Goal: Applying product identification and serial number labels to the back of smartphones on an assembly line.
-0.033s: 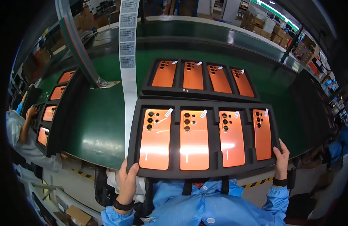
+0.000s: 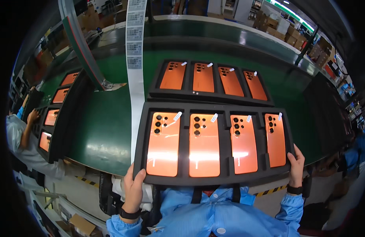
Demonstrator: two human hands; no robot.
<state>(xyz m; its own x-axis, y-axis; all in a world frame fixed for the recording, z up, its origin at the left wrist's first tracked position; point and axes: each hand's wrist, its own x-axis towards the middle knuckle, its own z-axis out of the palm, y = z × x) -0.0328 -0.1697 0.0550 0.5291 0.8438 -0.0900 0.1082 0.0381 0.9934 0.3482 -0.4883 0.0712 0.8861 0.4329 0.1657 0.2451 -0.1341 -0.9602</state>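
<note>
A black foam tray (image 2: 184, 118) holds several orange smartphones in separate slots, backs and camera lenses facing up. One of these phones (image 2: 204, 148) shines under the light, and each has a small white tab near its top. My left hand (image 2: 133, 187) grips the tray's near left corner, thumb on top of the rim. At the right end my right hand (image 2: 296, 165) is closed on the tray's edge; the fingers beneath are hidden. Just beyond lies a second black tray (image 2: 170, 94) with similar orange phones, its near edge close against the held one.
Green conveyor belt (image 2: 99, 126) runs under the trays. A white label strip (image 2: 137, 93) hangs down left of my tray, near a metal post (image 2: 81, 47). At far left, another person's hand (image 2: 33, 115) is beside a phone tray (image 2: 61, 118). Cardboard boxes (image 2: 275, 29) stand behind.
The held tray and the tray behind it sit very slightly farther from me. Both hands keep their hold.
</note>
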